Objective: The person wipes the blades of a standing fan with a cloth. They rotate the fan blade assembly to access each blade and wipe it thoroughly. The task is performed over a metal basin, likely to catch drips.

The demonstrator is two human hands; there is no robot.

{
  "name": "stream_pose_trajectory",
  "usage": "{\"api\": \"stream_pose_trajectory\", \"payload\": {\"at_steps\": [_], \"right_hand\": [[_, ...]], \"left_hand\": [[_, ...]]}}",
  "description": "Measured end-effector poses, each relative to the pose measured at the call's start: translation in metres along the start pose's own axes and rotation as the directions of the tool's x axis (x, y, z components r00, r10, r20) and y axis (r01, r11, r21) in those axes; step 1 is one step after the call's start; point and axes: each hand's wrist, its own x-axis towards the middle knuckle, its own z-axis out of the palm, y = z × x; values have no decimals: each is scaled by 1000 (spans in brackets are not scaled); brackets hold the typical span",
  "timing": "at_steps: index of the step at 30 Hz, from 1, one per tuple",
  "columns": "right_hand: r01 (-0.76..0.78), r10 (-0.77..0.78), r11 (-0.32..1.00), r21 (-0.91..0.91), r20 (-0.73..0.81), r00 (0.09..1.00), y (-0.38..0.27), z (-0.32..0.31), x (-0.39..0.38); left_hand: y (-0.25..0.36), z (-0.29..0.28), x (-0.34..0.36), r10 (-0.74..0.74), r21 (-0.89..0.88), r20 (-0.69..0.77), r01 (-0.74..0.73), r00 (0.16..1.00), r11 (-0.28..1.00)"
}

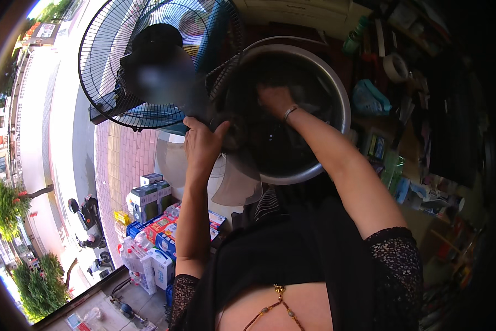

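Up close, the rim of a large metal basin (336, 83) is gripped by the left hand (202, 144), with the thumb spread toward the basin and the fingers closed around the near-left edge, where a dark wire fan guard (226, 77) appears to be pressed against the bowl. Inside the basin, the right hand (275, 101) is laid flat on dark material at the upper middle of the bowl; whether anything is clasped by it cannot be told, since the fingers are lost in shadow. A thin bracelet (290, 112) is worn at that wrist.

Just beyond the left hand, above and to its left, a standing fan (132, 60) with a round black cage is seen, its centre blurred. Directly below the gripping hand, a pale fan blade (234, 185) is seen under the basin's lower edge. Further below and to the left of the left forearm, stacked cartons and packs of bottled drinks (154, 231) are piled on the ground. Well out to the left, a brick pavement (121, 160), a parked scooter (88, 218) and green shrubs (38, 281) are visible. To the right of the right arm, a cluttered shelf is seen, with a roll of tape (394, 67) and a turquoise object (372, 98).
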Motion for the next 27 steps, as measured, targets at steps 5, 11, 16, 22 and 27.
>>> {"api": "stream_pose_trajectory", "payload": {"at_steps": [5, 11, 16, 22, 27], "right_hand": [[-60, 55, 996, 70, 69, 996, -1, 2, 1], [21, -21, 999, -24, 30, 999, 44, -3, 12], [-17, 27, 995, 100, -100, 995, 24, -12, 5], [-70, 282, 180, 981, 16, 959, 43, -26, -2], [-43, 144, -460, 887, 122, 982, 46, -55, -29]], "left_hand": [[1, -3, -10, -37, 17, -62, 38, 997, 999], [-14, -60, -17, -26, -136, -151, 5, 988, 991], [-21, -59, -16, -52, -186, -143, 24, 988, 982], [-22, -58, -14, -3, -245, -160, -37, 987, 969], [-32, -48, -8, 57, -292, -157, -102, 986, 951]]}}
